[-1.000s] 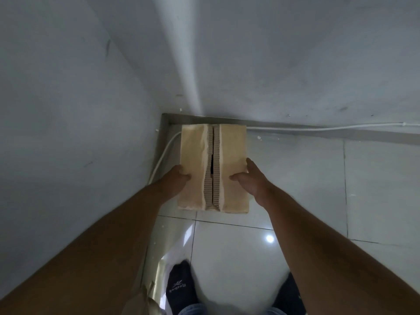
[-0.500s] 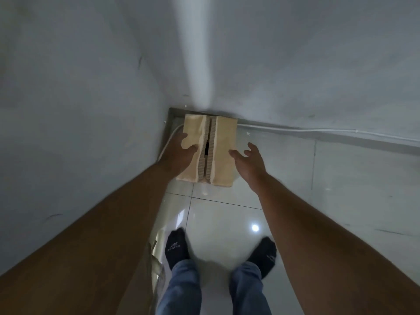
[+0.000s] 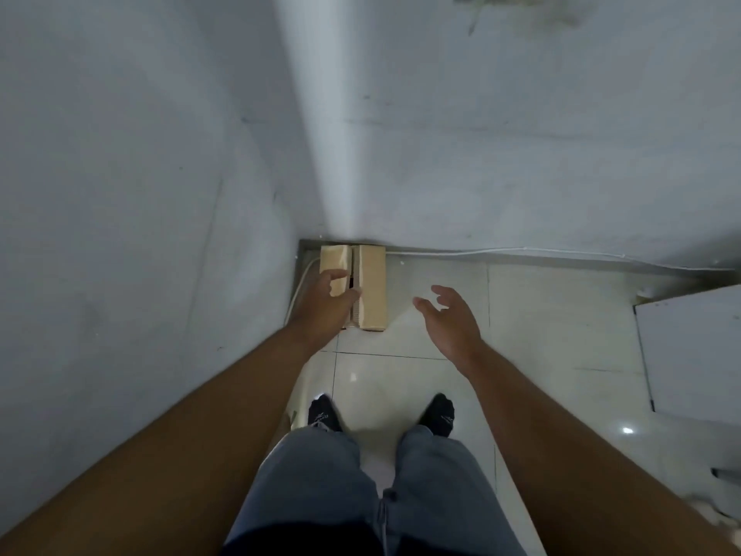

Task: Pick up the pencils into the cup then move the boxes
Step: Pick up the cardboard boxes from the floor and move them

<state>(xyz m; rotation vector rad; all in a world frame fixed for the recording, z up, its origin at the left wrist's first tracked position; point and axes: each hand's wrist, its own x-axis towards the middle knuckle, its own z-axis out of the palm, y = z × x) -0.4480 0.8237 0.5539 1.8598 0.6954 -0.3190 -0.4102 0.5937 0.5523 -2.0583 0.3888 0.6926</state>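
We are setting the box (image 3: 371,292) down in the corner of the room, and doing it well means leaving it square against the wall (image 3: 521,154) before we are letting go fully. Our left hand (image 3: 324,302) is hanging over the box's left flap, fingers loosely curled; whether it is touching the cardboard we cannot tell, and it is not gripping anything. Our right hand (image 3: 451,321) is spread wide to the right of the box, apart from it and holding nothing. We are judging that any last nudge should be coming from the left hand, pushing toward the wall and not sideways onto the white cable (image 3: 298,288) running just left of the box.

The box is plain tan cardboard, lying flat on the tiled floor (image 3: 441,379), its far end against the wall. Its two top flaps are meeting unevenly, showing a dark slit and corrugated edges between them. No pencils or cup are showing.
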